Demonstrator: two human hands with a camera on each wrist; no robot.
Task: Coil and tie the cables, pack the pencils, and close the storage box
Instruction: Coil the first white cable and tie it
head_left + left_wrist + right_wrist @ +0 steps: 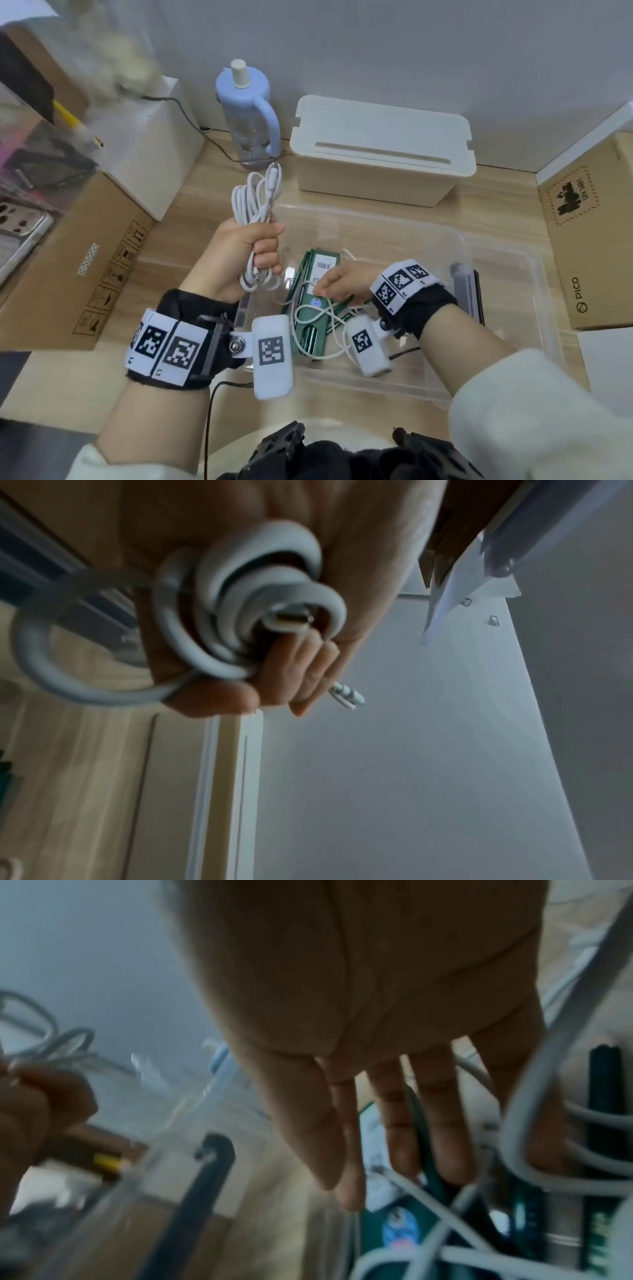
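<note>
My left hand (246, 253) grips a coiled white cable (255, 198) upright, above the left edge of the clear storage box (513, 260). In the left wrist view the cable's loops (246, 610) and a plug end bunch inside my curled fingers (298, 674). My right hand (339, 282) reaches down into the box. Its fingers (400, 1145) are straight and spread, over a loose white cable (310, 310) that lies tangled on green pencil boxes (318, 270). A strand of that cable (428, 1196) runs past the thumb.
A white lidded box (380, 150) and a blue bottle (246, 113) stand behind the storage box. Cardboard boxes flank it at the left (68, 260) and right (589, 233). A dark part (469, 291) sits at the storage box's right wall.
</note>
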